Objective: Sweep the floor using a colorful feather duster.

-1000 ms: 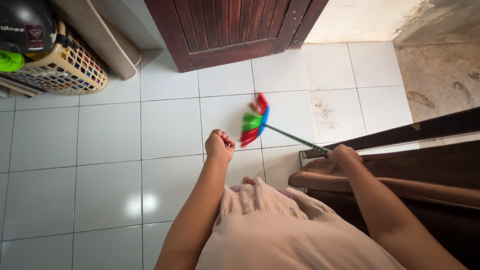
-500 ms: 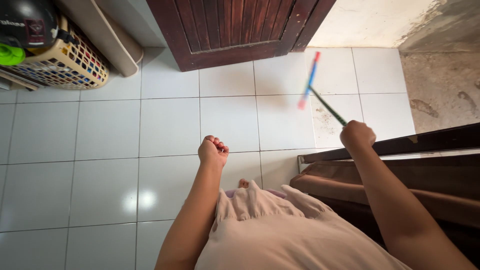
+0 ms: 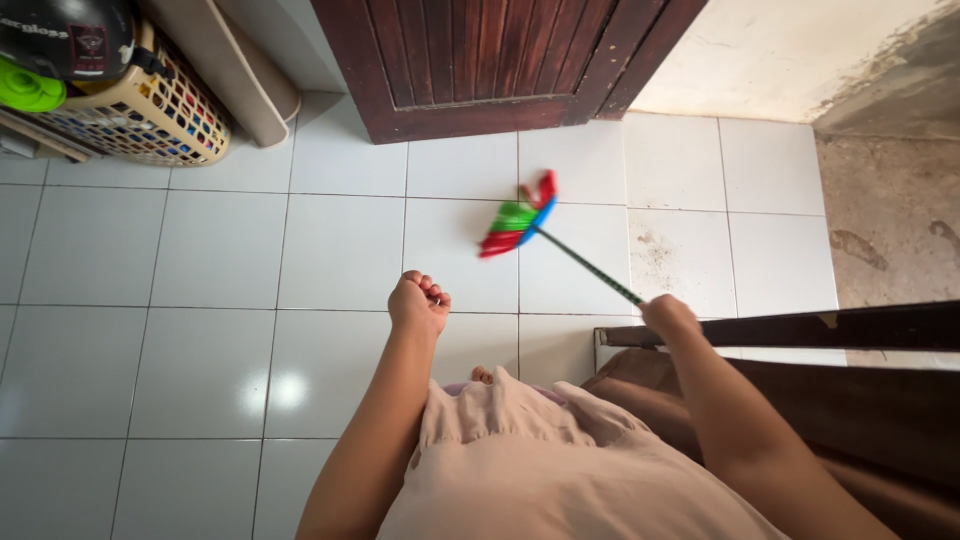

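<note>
My right hand (image 3: 668,316) grips the thin dark handle of a broom. Its head of red, green and blue bristles (image 3: 518,220) is blurred and sits low over the white floor tiles (image 3: 220,250), ahead of me and just in front of the wooden door. My left hand (image 3: 418,301) is curled into a loose fist with nothing in it, held out over the tiles to the left of the broom handle. My beige garment (image 3: 540,470) fills the bottom of the view, with a toe showing at its upper edge.
A dark wooden door (image 3: 490,60) closes the far side. A cream laundry basket (image 3: 140,115) with a black helmet (image 3: 70,35) stands at the upper left. Brown furniture (image 3: 860,400) is on my right. Bare stained concrete (image 3: 890,200) lies beyond the tiles at right.
The broom head swung from the upper right, near the door's right edge, back to the left and down toward the middle tiles. My left fist stayed nearly still.
</note>
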